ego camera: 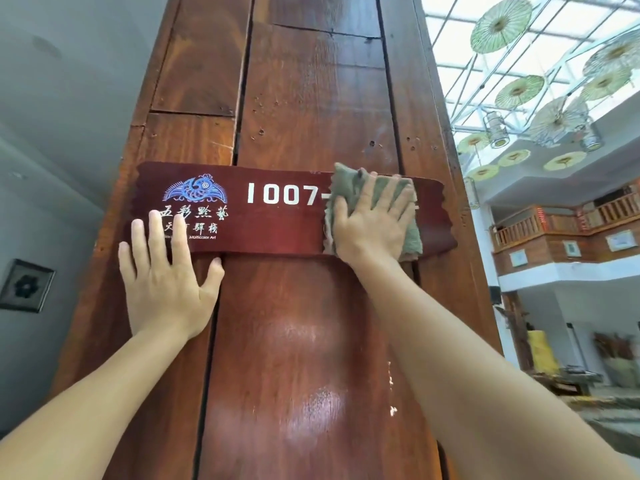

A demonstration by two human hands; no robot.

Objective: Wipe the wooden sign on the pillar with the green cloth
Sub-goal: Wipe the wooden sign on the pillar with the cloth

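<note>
1. Nearest, left hand (pixel 166 282): flat on the pillar (pixel 304 341), fingers (pixel 156 233) spread wide, holding nothing; fingertips overlap the lower left edge of the wooden sign (pixel 270 220).
2. Right hand (pixel 372 223): palm down, fingers splayed flat, pressing the green cloth (pixel 346 183) against the sign's right part; not a closed grip.
3. Green cloth: bunched under the palm, covering the characters after "1007-".
4. Wooden sign: fixed across the pillar face, long axis horizontal. Its uncovered length lies leftward of the cloth, toward the left hand; a short strip remains to the right. Judged: wiping should run along that axis.
</note>
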